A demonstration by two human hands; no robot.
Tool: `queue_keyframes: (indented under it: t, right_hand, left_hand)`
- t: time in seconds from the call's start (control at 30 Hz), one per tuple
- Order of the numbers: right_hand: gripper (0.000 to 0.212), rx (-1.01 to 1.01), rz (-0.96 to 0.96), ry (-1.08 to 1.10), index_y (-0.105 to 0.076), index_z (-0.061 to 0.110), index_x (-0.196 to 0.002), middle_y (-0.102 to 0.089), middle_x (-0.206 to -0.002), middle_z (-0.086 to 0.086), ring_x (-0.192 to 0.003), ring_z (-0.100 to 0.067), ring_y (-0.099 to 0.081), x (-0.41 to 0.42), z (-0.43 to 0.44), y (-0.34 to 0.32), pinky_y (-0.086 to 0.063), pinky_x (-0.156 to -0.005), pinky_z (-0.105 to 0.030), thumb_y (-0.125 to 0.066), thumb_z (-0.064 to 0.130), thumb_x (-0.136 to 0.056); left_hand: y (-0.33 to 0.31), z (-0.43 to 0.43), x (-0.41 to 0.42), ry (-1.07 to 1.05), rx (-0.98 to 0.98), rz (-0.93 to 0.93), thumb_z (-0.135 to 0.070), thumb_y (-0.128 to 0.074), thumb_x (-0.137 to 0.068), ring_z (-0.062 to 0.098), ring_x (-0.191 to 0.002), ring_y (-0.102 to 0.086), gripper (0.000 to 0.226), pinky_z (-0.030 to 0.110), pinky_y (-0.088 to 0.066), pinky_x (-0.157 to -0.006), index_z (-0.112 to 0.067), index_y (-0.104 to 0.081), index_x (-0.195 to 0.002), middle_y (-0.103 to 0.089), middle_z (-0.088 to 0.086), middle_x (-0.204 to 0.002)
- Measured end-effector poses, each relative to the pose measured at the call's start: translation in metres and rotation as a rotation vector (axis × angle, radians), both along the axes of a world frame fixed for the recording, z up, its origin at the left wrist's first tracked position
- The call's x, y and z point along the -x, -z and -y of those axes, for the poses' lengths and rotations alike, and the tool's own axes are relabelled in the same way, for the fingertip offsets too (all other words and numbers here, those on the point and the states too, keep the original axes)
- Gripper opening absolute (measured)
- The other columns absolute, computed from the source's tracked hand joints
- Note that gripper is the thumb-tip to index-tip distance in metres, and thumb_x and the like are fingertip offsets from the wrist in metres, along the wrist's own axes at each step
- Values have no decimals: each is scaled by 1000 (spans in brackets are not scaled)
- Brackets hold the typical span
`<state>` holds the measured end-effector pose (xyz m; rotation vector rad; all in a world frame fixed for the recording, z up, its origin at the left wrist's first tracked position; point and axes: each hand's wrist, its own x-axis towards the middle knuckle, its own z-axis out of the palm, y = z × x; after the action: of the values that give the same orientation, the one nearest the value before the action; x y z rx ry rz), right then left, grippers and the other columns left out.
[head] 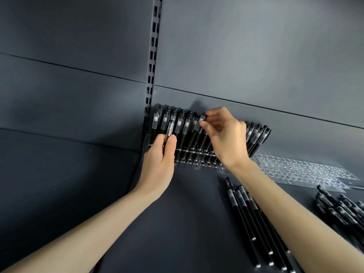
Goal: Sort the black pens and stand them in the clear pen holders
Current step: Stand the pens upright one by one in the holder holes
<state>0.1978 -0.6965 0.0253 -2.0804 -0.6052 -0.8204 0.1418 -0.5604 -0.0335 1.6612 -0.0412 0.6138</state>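
Observation:
A clear pen holder (192, 161) stands against the back wall of a dark shelf, with several black pens (180, 125) upright in it. My left hand (160, 160) grips one black pen (169, 129) with white lettering, held upright in front of the holder's left part. My right hand (224, 134) pinches the cap end of another black pen (202, 117) that stands among those in the holder. More standing pens (258, 136) show to the right of my right hand.
An empty clear holder (299, 170) with rows of holes lies flat on the shelf at the right. Several loose black pens (250, 217) lie under my right forearm, and a pile of pens (342, 209) sits at the far right. A slotted upright (152, 71) runs up the back wall.

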Motion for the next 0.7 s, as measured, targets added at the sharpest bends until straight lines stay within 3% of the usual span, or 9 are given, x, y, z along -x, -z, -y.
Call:
queue_keyframes:
  t: [0.07, 0.17, 0.37, 0.53, 0.63, 0.7]
  right_hand:
    - [14, 29, -20, -4, -62, 4, -101, -61, -78, 8, -73, -6, -60, 1, 0, -5, -48, -73, -10, -65, 6, -87]
    - [13, 94, -45, -3, -62, 6, -101, -63, -81, 2, -76, -12, -62, 0, 0, -8, -49, -74, -12, -64, 7, -88]
    - [15, 171, -23, 21, -64, 6, -102, -65, -84, 0, -78, -17, -64, 0, -3, -1, -52, -80, -28, -66, 9, -87]
    - [16, 159, -10, 26, -64, 7, -103, -67, -85, -1, -78, -18, -64, 3, -3, 1, -52, -79, -31, -66, 10, -87]
    - [15, 38, -42, 19, -64, 11, -103, -67, -82, 4, -76, -11, -64, 11, 1, 0, -51, -73, -20, -65, 17, -88]
    - [13, -143, -198, -112, -63, 14, -98, -69, -79, 2, -78, -13, -66, 20, 5, -1, -52, -75, -20, -66, 21, -88]
  left_hand:
    - [1, -1, -1, -22, 1, -16, -33, -37, -101, 10, -49, -32, 38, 18, -31, -46, 2, -49, -91, -37, 4, -59]
    - [2, -2, -1, -7, -1, -21, -36, -36, -100, 13, -51, -34, 40, 28, -31, -51, 0, -50, -90, -37, 4, -59]
    - [0, 0, 3, 5, -1, -20, -35, -37, -100, 14, -52, -34, 40, 29, -31, -51, 1, -51, -92, -38, 4, -59]
    - [3, 0, 0, 34, 36, -69, -34, -36, -100, 8, -48, -34, 33, 24, -30, -50, -15, -57, -83, -40, -4, -57]
    - [3, 2, 4, 102, 12, -52, -31, -38, -100, 10, -49, -32, 30, 25, -27, -48, -12, -56, -84, -38, -5, -56]
    - [2, 5, 7, 158, -34, -24, -29, -40, -100, 12, -51, -31, 29, 27, -27, -48, -8, -54, -87, -37, -1, -56]
